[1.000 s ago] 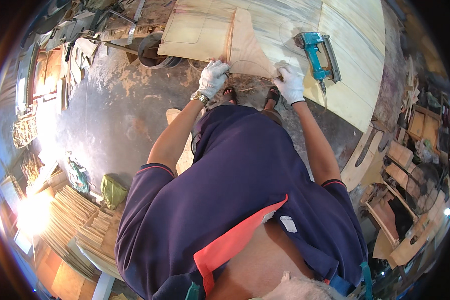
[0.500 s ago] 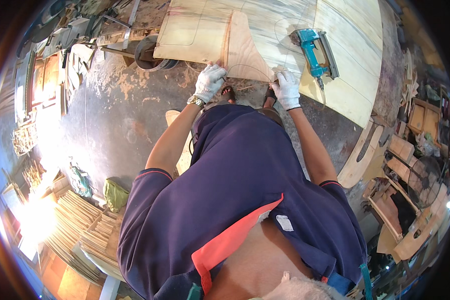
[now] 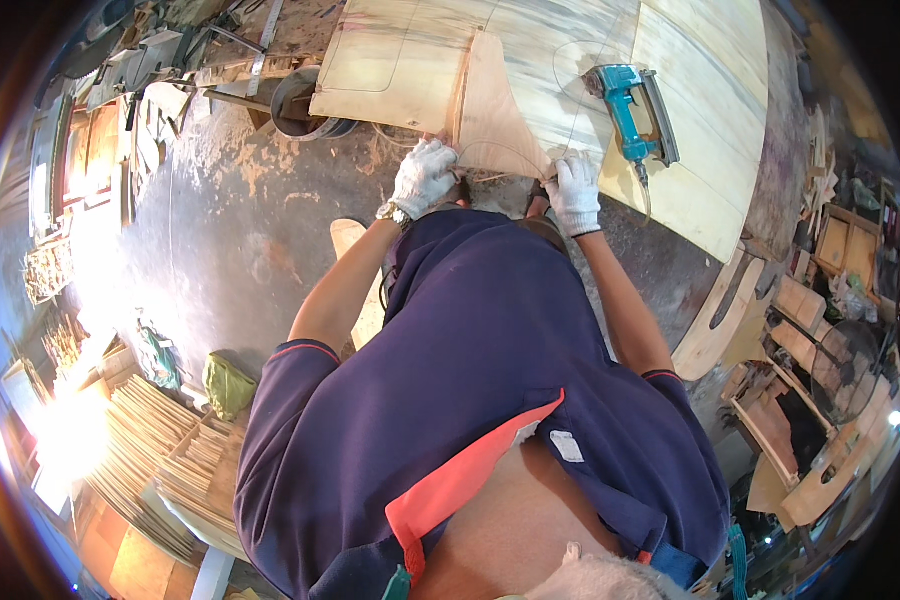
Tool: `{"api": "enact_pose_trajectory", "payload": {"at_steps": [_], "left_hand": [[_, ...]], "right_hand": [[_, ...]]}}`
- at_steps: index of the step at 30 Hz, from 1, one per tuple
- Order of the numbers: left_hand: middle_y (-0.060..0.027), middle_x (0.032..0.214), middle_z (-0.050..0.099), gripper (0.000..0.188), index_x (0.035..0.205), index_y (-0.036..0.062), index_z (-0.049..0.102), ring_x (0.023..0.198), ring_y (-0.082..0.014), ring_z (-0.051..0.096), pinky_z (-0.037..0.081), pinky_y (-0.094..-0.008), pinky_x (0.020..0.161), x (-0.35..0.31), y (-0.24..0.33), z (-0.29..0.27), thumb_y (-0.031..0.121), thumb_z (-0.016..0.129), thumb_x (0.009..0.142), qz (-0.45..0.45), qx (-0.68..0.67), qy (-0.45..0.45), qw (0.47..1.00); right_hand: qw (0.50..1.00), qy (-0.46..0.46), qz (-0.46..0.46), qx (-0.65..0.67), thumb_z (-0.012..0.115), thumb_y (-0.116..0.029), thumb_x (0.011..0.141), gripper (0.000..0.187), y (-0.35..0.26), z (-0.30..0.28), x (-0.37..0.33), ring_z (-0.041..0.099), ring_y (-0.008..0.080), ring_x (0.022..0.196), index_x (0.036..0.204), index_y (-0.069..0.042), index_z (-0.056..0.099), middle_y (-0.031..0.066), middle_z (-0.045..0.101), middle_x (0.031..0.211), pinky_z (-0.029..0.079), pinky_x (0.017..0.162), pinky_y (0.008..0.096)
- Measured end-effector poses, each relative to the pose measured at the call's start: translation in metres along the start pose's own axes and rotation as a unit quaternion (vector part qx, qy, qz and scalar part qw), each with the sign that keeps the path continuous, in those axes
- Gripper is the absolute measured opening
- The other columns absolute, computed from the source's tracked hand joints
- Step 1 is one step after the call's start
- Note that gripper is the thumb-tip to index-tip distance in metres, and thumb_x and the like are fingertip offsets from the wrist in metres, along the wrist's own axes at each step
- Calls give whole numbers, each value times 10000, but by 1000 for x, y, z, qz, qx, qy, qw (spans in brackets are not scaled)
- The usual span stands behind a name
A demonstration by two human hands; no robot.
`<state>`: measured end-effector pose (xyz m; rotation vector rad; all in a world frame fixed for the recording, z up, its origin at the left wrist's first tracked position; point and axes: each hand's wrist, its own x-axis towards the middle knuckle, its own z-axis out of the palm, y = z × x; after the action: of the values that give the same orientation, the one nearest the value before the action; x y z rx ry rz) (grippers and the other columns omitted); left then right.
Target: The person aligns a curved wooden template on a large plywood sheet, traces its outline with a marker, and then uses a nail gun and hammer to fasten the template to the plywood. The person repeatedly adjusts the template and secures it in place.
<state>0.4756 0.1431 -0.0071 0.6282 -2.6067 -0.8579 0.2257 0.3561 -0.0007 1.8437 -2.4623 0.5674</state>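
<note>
A shaped plywood piece (image 3: 495, 115) with a concave right side and a narrow far end lies over the near edge of a large pale wooden board (image 3: 410, 62). My left hand (image 3: 425, 178), in a white knit glove, is closed at its near left corner. At the near right corner, my right hand (image 3: 574, 192), gloved alike, has its fingers curled over the edge. My palms and thumbs are hidden. Right of the piece, a teal pneumatic nail gun (image 3: 625, 115) with a black magazine rests on the boards, its hose attached.
A round metal bucket (image 3: 295, 103) stands left of the board. Curved wooden cutouts (image 3: 715, 320) lean at the right, near a fan (image 3: 847, 355). Stacked wood strips (image 3: 145, 445) and a green bag (image 3: 230, 388) are at the lower left. Pencil outlines mark the board.
Both hands have come slightly nearer to my body, and the plywood piece has shifted toward me with them. The nail gun stays in its place on the boards.
</note>
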Motion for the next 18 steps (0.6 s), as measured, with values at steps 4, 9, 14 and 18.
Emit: {"api": "enact_pose_trajectory", "payload": {"at_steps": [4, 9, 14, 18], "left_hand": [[-157, 1088, 710, 419, 1104, 68, 670, 1083, -380, 668, 529, -469, 959, -15, 23, -7, 297, 828, 790, -69, -26, -24, 997], [-176, 1006, 733, 490, 1154, 6, 629, 911, -333, 704, 546, -418, 855, 1, 33, -8, 400, 763, 896, -346, -231, -13, 909], [-95, 835, 675, 545, 979, -48, 632, 708, -169, 608, 500, -359, 673, 29, 35, 3, 497, 653, 962, -399, -342, -84, 847], [-90, 750, 650, 526, 937, -29, 697, 702, -189, 611, 510, -372, 679, 32, 34, 11, 496, 708, 912, -421, -300, -71, 853]], "right_hand": [[1000, 9, 1, 19, 819, -162, 690, 387, -2, -6, -9, 589, 337, 1002, 1011, -62, 628, 113, 591, 1005, 487, 900, 464], [1000, 15, -9, 7, 796, -160, 690, 376, -2, -7, -11, 592, 337, 994, 1015, -60, 639, 118, 595, 996, 491, 891, 453], [999, 1, 2, 32, 791, -171, 723, 369, -2, -11, -9, 597, 344, 1024, 1040, -51, 646, 125, 616, 1039, 489, 919, 452], [999, -27, 3, 47, 807, -188, 735, 404, -3, -20, -6, 592, 356, 1058, 1075, -42, 643, 138, 619, 1066, 479, 958, 463]]}}
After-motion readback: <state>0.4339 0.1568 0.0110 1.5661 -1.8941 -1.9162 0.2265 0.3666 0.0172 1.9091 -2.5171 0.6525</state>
